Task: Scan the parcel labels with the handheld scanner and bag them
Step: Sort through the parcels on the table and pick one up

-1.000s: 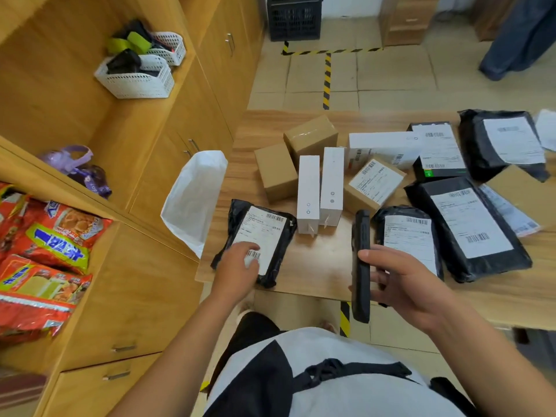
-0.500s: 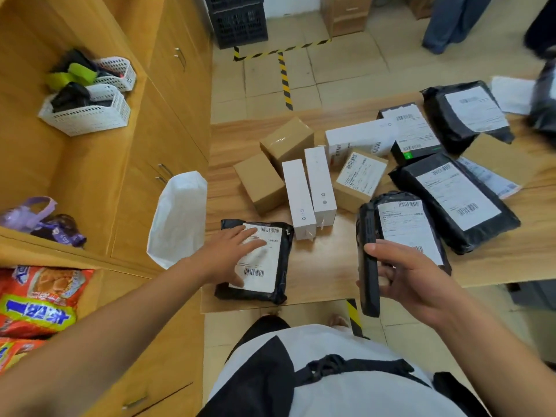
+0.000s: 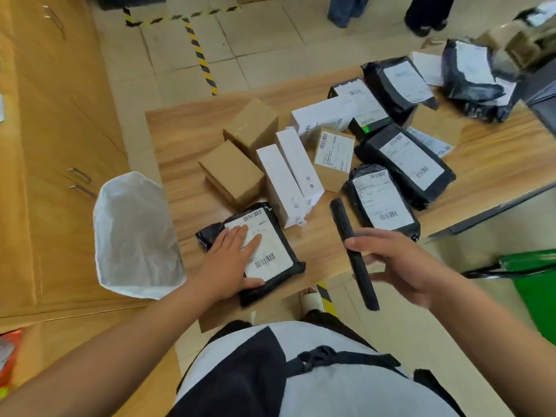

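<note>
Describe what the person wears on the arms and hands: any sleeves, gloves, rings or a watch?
The left hand and the right hand are bare: no gloves, rings or watch can be seen. No sleeve shows on either arm as far as the picture reaches. The top is white with black panels, and a black strap crosses it.

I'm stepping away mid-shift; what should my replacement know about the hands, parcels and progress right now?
Left hand lies flat on the black parcel at the near edge of the table, label up.
Right hand grips the scanner.
White bag sits open beside the table's left edge.
Done: cannot tell; nothing shows inside the bag.
Left: scan this label, bag the parcel, then work through the other parcels on the table.
</note>
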